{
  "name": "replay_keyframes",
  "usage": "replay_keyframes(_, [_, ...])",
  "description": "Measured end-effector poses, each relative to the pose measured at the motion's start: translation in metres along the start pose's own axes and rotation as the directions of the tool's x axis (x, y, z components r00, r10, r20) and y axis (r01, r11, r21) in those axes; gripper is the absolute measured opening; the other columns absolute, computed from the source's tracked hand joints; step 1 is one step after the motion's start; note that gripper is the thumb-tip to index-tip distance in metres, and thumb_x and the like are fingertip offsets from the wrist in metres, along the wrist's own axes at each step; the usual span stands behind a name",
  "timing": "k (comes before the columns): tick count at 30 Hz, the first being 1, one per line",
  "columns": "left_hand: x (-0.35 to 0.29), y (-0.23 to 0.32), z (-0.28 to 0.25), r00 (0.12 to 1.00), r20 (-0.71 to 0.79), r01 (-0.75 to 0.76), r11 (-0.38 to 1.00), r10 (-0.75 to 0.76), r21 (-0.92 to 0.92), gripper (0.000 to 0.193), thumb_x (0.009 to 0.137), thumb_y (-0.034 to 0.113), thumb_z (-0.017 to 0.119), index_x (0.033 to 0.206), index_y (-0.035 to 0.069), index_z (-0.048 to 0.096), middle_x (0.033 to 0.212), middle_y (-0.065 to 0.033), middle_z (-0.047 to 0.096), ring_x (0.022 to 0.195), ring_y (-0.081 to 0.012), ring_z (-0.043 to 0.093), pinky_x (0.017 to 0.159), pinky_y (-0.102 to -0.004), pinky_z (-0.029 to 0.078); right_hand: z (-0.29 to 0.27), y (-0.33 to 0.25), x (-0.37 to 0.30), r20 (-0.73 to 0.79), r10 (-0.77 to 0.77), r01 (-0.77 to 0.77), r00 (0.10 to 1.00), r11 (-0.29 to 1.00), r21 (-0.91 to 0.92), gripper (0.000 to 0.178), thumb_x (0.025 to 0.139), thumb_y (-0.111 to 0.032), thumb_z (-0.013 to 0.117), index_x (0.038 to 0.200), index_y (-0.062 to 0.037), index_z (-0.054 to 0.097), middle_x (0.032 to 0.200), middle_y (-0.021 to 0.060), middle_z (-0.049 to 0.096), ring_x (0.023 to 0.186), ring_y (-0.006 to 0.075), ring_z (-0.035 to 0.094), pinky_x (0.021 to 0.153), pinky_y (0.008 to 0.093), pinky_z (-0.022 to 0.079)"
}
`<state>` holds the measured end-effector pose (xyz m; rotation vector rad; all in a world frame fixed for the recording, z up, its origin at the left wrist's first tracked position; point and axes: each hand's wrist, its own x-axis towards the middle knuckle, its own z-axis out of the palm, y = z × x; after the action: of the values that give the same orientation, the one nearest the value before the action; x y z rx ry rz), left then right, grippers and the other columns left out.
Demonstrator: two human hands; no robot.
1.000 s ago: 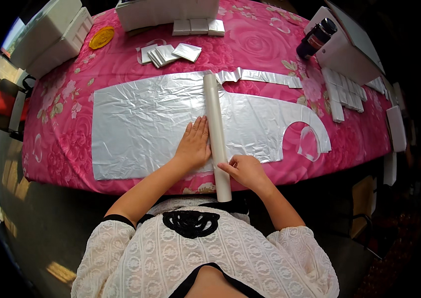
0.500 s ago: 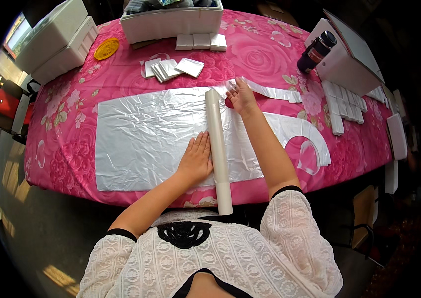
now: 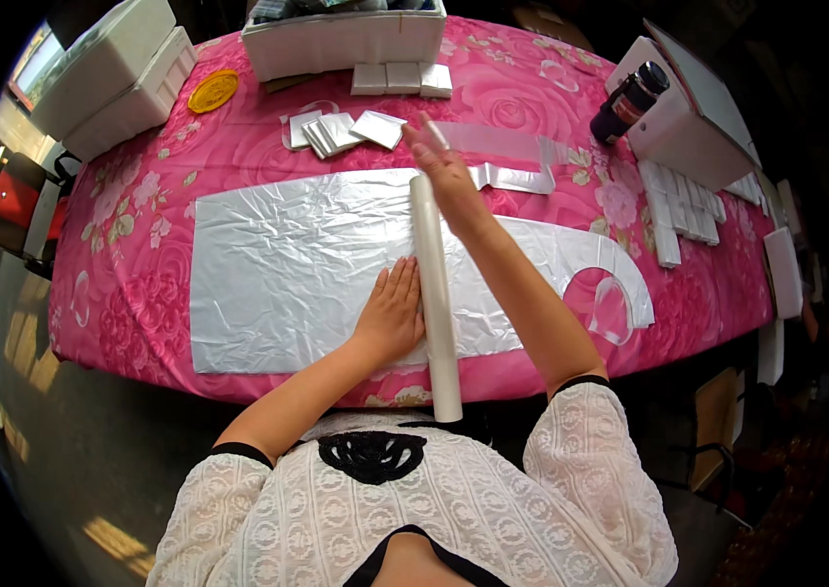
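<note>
A thin silvery plastic apron [image 3: 287, 279] lies spread and wrinkled over the table, with a curved cut-out at its right end. Across it rests a long pale tube [image 3: 442, 323], its near end jutting past the table edge. My left hand [image 3: 392, 311] lies flat on the apron, fingers together and stretched out against the tube's left side. Beyond the tube's far end, my right hand [image 3: 449, 181] is raised and pinches a translucent plastic strip [image 3: 493, 142]. That strip runs off to the right and doubles back toward the apron's far edge.
Folded white packets [image 3: 336, 132] lie beyond the apron, with more packets [image 3: 402, 78] by a white foam box [image 3: 341, 44]. Foam boxes [image 3: 131, 98] and a yellow disc [image 3: 213, 92] stand far left. At right are a dark bottle [image 3: 630, 103], a white case [image 3: 679, 127] and stacked packets [image 3: 674, 210].
My right hand has moved left and away from me, drawing the strip so that it lifts and folds over. My left hand and the tube stay nearly in place.
</note>
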<state>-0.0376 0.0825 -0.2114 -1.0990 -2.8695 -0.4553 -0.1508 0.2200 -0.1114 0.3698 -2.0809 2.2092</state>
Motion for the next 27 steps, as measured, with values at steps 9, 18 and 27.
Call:
replay_keyframes(9, [0.004,-0.006,0.012,0.999,0.019,-0.040,0.999,0.040,-0.030,0.069,0.080,0.026,0.044,0.134,-0.011,0.022,0.142,-0.0260,0.018,0.135,-0.0345,0.015,0.109,-0.0440,0.011,0.228,0.073,-0.069,0.555,0.134,0.249,0.821,0.790,-0.560,0.064,0.080,-0.043,0.058,0.120,0.0055,0.046,0.126,0.0272,0.041,0.124,0.0402,0.030,0.102,0.0466,0.026])
replay_keyframes(18, [0.001,-0.001,0.006,0.999,-0.011,0.040,0.991,-0.042,-0.130,0.071,0.081,0.027,0.047,0.134,-0.011,0.018,0.141,-0.0270,0.019,0.134,-0.0361,0.014,0.109,-0.0437,0.012,0.001,0.010,-0.131,0.318,-0.207,0.377,0.925,0.589,-0.715,0.041,0.078,-0.017,0.060,0.116,-0.0037,0.053,0.123,0.0120,0.051,0.117,0.0312,0.044,0.098,0.0414,0.035])
replay_keyframes(27, [-0.042,-0.057,-0.051,0.927,-0.361,-0.081,0.883,-0.104,-0.463,0.064,0.080,0.007,0.050,0.137,-0.001,0.021,0.141,-0.0199,0.024,0.132,-0.0348,0.021,0.107,-0.0405,0.020,0.012,0.035,-0.134,0.597,-0.028,0.526,0.802,0.508,-0.682,0.055,0.086,-0.041,0.044,0.129,-0.0064,0.043,0.136,0.0120,0.039,0.129,0.0301,0.031,0.108,0.0433,0.016])
